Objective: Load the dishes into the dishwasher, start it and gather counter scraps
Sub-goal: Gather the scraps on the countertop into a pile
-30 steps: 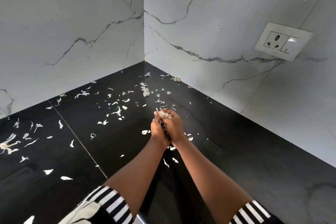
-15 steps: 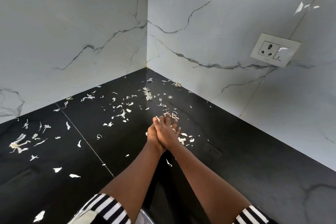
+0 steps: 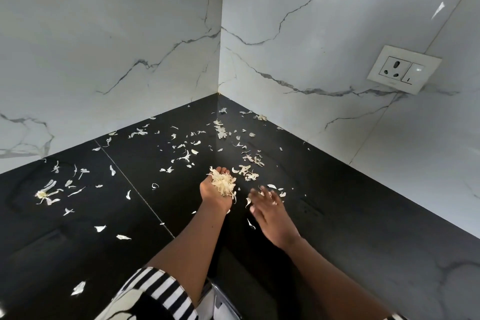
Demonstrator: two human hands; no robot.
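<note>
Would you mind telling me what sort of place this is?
Probably a home kitchen corner: a glossy black countertop meets marble-look walls, a wall socket sits above it, and pale peel scraps litter the surface.

The countertop (image 3: 363, 215) is glossy black with faint grey veining toward the right. The wall tiles (image 3: 104, 34) are white, marble-patterned with dark grey veins, and the socket plate (image 3: 404, 69) is plain white. The scraps (image 3: 223, 183) are off-white to pale cream; the sleeve (image 3: 161, 291) carries black-and-white stripes.
</note>
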